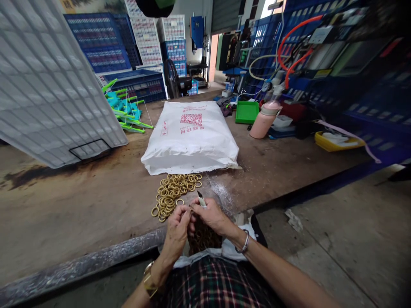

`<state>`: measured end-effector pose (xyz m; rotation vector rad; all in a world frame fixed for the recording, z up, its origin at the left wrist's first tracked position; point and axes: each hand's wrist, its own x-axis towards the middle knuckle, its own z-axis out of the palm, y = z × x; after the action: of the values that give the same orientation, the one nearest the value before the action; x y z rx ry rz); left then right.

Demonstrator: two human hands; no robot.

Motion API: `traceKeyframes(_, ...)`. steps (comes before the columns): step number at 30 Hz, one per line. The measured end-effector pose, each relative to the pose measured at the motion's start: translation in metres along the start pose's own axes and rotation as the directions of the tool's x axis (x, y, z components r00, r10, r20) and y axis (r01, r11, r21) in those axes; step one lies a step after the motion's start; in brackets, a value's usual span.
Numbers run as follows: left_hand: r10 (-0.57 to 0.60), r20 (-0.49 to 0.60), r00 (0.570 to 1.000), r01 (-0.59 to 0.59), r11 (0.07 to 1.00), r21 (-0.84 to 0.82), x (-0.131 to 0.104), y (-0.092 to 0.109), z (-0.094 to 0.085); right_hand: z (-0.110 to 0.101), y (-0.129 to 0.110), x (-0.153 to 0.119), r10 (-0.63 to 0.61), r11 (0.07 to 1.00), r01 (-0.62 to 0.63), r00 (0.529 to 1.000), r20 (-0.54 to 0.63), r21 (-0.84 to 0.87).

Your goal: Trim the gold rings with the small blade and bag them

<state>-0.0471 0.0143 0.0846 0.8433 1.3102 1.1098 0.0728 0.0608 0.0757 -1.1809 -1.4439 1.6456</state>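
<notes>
My left hand point(179, 224) and my right hand point(210, 214) meet at the table's front edge, fingertips close together. A small pale tool with a dark pointed tip point(201, 198) sticks up from my right hand, which is closed around it; whether it is a knife I cannot tell. The left fingers are pinched, and what lies between them is too small and hidden to make out. Just beyond, a loose pile of brass-coloured rings point(173, 190) lies on the table. Below my hands, an open white bag point(229, 248) in my lap holds many darker rings point(204, 235).
A full white sack point(192, 137) with red print lies behind the rings. At left leans a large white ribbed panel point(54, 85), near green and teal plastic parts point(128, 111). To the right are a pink bottle point(265, 119), a green tray point(246, 112) and a yellow tray point(340, 143).
</notes>
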Motion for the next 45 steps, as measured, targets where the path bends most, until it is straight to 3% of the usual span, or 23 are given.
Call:
traceKeyframes(5, -0.016, 0.023, 1.0, 0.015, 1.0, 0.026, -0.001, -0.004, -0.003, 0.001, -0.004, -0.002, -0.039, 0.994, 0.038, 0.999, -0.012, -0.105)
traceKeyframes(12, -0.029, 0.114, 0.993, 0.055, 0.972, -0.228, -0.004, -0.008, -0.006, 0.001, -0.009, -0.001, -0.062, 0.994, 0.066, 0.997, 0.052, -0.082)
traceKeyframes(16, -0.042, 0.126, 0.991, 0.082, 0.939, -0.333, -0.006, -0.005, -0.005, -0.001, -0.007, -0.001, -0.12, 0.964, 0.108, 0.992, -0.035, -0.243)
traceKeyframes(18, -0.032, 0.112, 0.993, 0.07, 0.932, -0.355, -0.005, -0.004, -0.005, -0.002, -0.003, -0.003, -0.189, 0.905, 0.155, 0.981, -0.049, -0.397)
traceKeyframes(22, -0.003, 0.072, 0.997, 0.026, 0.944, -0.329, -0.003, -0.007, -0.006, -0.002, 0.003, -0.01, -0.269, 0.697, 0.267, 0.958, 0.103, -0.665)
traceKeyframes(25, 0.004, 0.047, 0.999, 0.01, 0.954, -0.299, -0.002, -0.011, -0.007, 0.0, 0.006, -0.012, -0.262, 0.571, 0.282, 0.953, 0.154, -0.771)
traceKeyframes(28, 0.002, 0.036, 0.999, 0.008, 0.961, -0.276, -0.001, -0.015, -0.008, 0.001, 0.007, -0.012, -0.268, 0.503, 0.297, 0.946, 0.179, -0.812)
traceKeyframes(36, 0.067, 0.022, 0.998, -0.061, 0.98, -0.189, -0.002, -0.015, -0.009, 0.002, 0.007, -0.01, -0.212, 0.444, 0.215, 0.969, 0.131, -0.87)
traceKeyframes(39, 0.114, 0.074, 0.991, -0.1, 0.98, -0.171, -0.01, -0.008, -0.006, -0.006, 0.009, -0.005, -0.171, 0.423, 0.158, 0.981, 0.093, -0.892)
traceKeyframes(45, -0.006, 0.131, 0.991, 0.059, 0.915, -0.399, -0.014, 0.001, 0.0, -0.028, 0.008, 0.017, -0.25, 0.413, -0.01, 0.96, -0.124, -0.911)
